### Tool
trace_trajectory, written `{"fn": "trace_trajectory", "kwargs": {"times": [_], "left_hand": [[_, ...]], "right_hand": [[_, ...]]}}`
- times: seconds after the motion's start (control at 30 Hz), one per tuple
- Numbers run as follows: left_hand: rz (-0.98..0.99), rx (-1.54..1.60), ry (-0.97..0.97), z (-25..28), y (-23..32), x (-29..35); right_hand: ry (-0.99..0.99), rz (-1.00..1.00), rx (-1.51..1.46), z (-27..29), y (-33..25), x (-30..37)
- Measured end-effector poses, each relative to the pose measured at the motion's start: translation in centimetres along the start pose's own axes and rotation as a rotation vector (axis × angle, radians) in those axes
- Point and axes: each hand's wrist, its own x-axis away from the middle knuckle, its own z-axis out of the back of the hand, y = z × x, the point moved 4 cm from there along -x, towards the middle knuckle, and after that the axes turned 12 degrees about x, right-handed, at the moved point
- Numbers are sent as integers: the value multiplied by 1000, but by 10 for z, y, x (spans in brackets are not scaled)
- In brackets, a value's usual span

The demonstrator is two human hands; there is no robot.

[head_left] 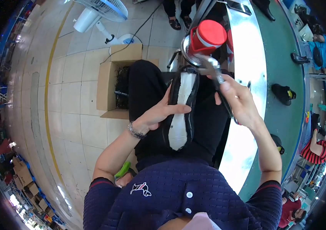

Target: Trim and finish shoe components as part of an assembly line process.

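Note:
A black shoe upper on a last (pixel 180 111), with its white sole side turned up, rests across my lap. My left hand (pixel 168 111) is closed round its left side, the thumb lying across the white bottom. In my right hand (pixel 237 97) is a pair of pincers (pixel 216 73), gripped by the dark handles. The metal head is smeared by motion and stands just right of the shoe's far end, near a red container. Whether the jaws touch the shoe I cannot tell.
Beyond the shoe, a red-lidded container (pixel 211 34) sits in a metal ring. A metal ledge (pixel 249 57) runs along my right, beside a green conveyor (pixel 278 115) carrying dark shoes (pixel 283 94). An open cardboard box (pixel 107 88) and a fan (pixel 101 15) stand on the left.

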Motion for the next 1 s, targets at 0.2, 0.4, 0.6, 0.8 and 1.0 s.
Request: {"fn": "trace_trajectory", "kwargs": {"times": [0.2,0.4,0.6,0.8,1.0], "left_hand": [[-385,-205,-283,13,-14,-8],[-368,-297,-377,33,-53,-15],[-276,-19,-185,33,-56,-13],[-370,-183,71,11,-52,-17],[-459,-150,100,-3,-58,-11]], "right_hand": [[-227,-121,-981,-43,12,40],[-446,-243,-1010,-98,13,70],[-563,-324,-1049,-114,10,84],[-685,-341,-1020,-120,3,85],[-770,-270,-536,-105,2,86]]}}
